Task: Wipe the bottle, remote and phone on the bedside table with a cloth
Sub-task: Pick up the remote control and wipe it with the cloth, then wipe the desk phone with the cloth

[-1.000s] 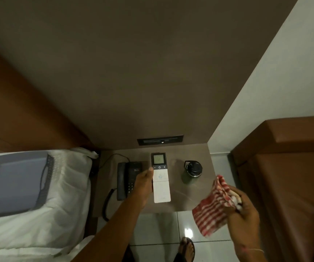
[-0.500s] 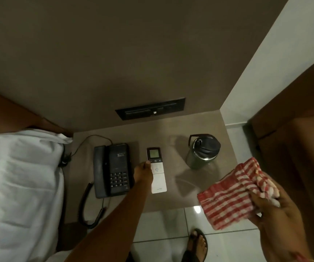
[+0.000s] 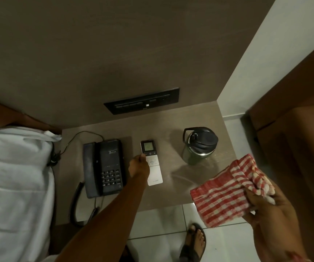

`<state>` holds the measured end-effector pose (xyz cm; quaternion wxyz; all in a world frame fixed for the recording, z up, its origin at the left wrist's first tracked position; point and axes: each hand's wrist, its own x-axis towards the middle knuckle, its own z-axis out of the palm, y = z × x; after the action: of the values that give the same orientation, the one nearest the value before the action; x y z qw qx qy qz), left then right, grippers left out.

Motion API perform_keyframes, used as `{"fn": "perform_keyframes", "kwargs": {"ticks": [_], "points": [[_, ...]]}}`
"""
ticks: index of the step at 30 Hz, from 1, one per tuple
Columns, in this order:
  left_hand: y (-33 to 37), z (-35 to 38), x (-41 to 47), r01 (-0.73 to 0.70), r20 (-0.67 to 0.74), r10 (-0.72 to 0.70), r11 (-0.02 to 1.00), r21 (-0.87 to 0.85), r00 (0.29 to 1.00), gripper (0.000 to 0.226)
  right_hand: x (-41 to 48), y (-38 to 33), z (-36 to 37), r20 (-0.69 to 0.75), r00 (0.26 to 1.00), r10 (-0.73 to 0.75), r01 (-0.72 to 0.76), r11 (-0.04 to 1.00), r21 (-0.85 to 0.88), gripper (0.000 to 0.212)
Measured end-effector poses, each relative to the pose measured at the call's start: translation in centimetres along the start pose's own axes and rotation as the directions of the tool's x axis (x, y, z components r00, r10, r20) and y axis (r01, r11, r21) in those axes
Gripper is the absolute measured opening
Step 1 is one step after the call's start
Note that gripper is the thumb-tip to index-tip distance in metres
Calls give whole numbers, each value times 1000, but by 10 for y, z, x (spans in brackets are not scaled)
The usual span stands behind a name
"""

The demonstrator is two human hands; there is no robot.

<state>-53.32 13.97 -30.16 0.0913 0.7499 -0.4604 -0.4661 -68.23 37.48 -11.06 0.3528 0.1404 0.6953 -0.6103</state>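
Note:
On the brown bedside table [image 3: 171, 199] a black corded phone [image 3: 105, 167] lies at the left. A white remote [image 3: 154, 173] with a small screen sits in the middle. A dark bottle [image 3: 199, 146] with a black lid and carry loop stands upright at the right. My left hand [image 3: 139, 167] grips the remote's left edge, thumb near its buttons; the remote seems to rest flat on the table. My right hand [image 3: 271, 214] holds a bunched red-and-white checked cloth [image 3: 226, 193] over the table's front right corner, apart from the bottle.
A bed with white sheets [image 3: 16, 176] borders the table on the left. A black switch panel [image 3: 143, 101] is set in the wall behind. Brown upholstered furniture [image 3: 294, 138] stands at the right. My sandalled foot [image 3: 194, 241] is on the tiled floor.
The view has closed in on the table. The remote in my left hand has come down from above the table to its surface. The cloth stays in my right hand.

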Motion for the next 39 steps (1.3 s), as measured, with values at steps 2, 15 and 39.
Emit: {"fn": "perform_keyframes", "kwargs": {"ticks": [2, 15, 39], "points": [[0, 0, 1, 4, -19, -4, 1000, 19, 1000, 32, -1, -1, 1, -11, 1000, 23, -23, 1000, 10, 32], [5, -24, -3, -134, 63, 122, 959, 250, 991, 31, -17, 7, 31, -67, 986, 153, -154, 988, -11, 35], [-90, -259, 150, -606, 340, 524, 502, 617, 781, 114, -72, 138, 243, 262, 906, -331, 422, 727, -541, 28]]}}
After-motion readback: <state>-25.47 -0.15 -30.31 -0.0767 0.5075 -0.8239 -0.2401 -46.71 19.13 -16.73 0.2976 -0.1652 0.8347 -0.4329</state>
